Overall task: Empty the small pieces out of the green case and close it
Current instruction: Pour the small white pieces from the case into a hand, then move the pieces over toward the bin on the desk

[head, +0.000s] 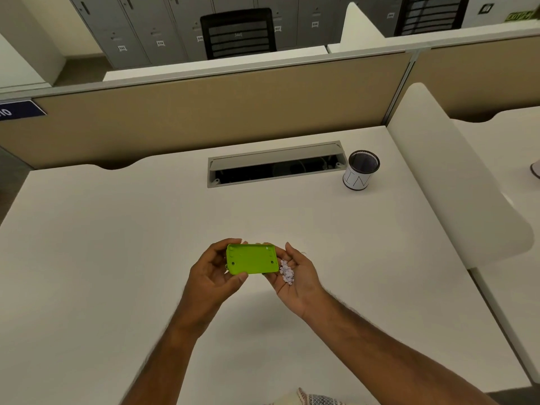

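Observation:
A bright green rectangular case [252,259] is held above the white desk [117,229], its flat underside with two small holes turned toward me. My left hand [213,273] grips its left end, thumb below and fingers on top. My right hand [295,273] is cupped palm up against the case's right end, its fingertips touching the case. A small heap of pale lilac pieces [287,272] lies in that palm. The inside of the case is hidden.
A black mesh pen cup [361,170] with a white band stands at the back right. A cable slot [274,165] with a raised flap opens in the desk's far middle. A tan partition [204,118] closes the back; a white divider [455,185] bounds the right.

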